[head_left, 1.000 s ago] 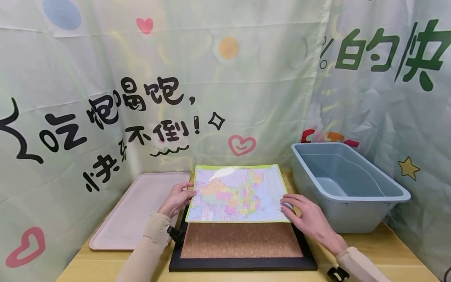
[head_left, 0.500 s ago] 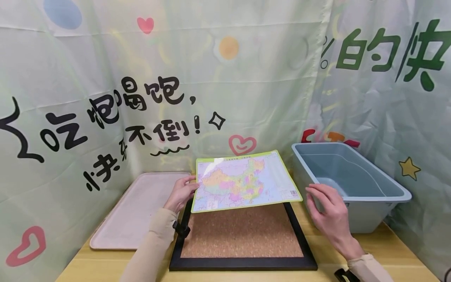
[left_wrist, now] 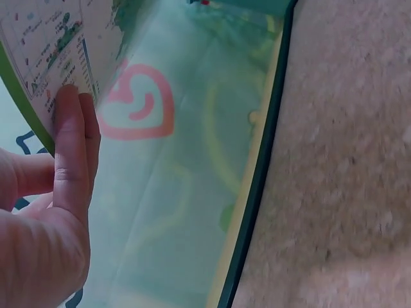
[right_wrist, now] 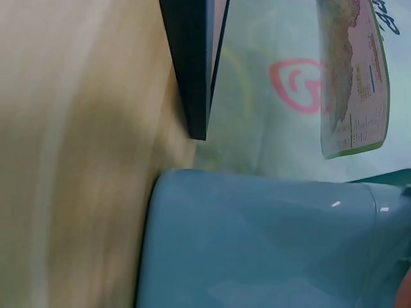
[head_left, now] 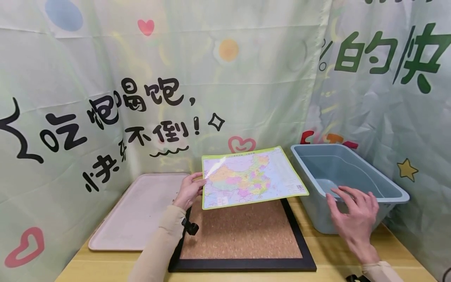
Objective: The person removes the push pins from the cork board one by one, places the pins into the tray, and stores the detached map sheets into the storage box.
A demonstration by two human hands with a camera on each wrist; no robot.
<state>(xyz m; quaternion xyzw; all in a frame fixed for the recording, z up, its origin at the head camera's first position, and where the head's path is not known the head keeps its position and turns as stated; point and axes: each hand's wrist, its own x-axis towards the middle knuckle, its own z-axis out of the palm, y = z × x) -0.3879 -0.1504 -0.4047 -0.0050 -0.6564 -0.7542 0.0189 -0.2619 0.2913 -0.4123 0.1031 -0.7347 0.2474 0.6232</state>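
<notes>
My left hand (head_left: 188, 192) pinches the left edge of a laminated map sheet (head_left: 253, 180) with a yellow-green border. Raised and tilted, the map overlaps the far part of a black-framed cork board (head_left: 243, 235) in the head view. From the left wrist, the fingers (left_wrist: 70, 147) lie along the sheet's printed underside, with the thumb on the other side. My right hand (head_left: 356, 223) holds nothing; its fingers are spread and slightly bent in front of the grey-blue plastic bin (head_left: 315, 213). Only a sliver of a right-hand finger (right_wrist: 404, 292) shows in the right wrist view.
A pale pink tray (head_left: 134, 215) lies left of the cork board, partly behind the left arm. The bin stands at the right, close to the board's far right corner. A printed curtain (head_left: 267, 98) hangs behind the wooden table (head_left: 338, 254).
The right hand has let go of the map's right side and moved right to the bin. The left hand has lifted the map and shifted it slightly right, uncovering more cork.
</notes>
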